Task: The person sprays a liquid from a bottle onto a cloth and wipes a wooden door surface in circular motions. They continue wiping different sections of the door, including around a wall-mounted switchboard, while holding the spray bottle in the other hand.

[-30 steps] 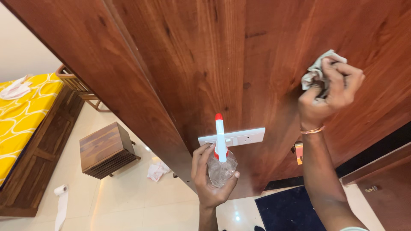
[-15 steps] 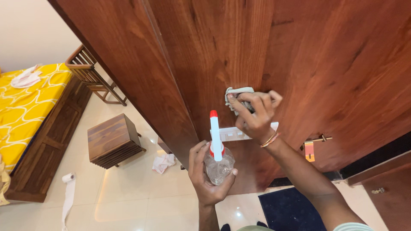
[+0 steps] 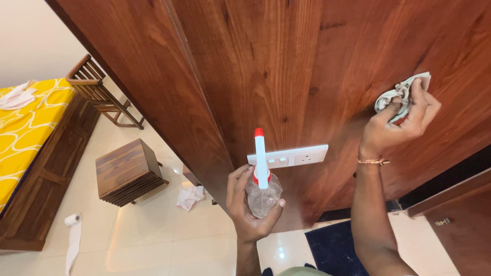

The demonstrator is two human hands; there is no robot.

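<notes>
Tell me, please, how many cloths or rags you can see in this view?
3: one grey cloth bunched in the right hand against the wooden panel, one white rag on the floor, one white cloth on the yellow bed. Others may lie out of view.

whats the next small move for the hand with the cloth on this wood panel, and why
Probably a sweep back left and down across the wood panel. The right hand presses the crumpled cloth high at the right, well clear of the white switch plate, while the left hand just holds the spray bottle upright below the plate.
</notes>
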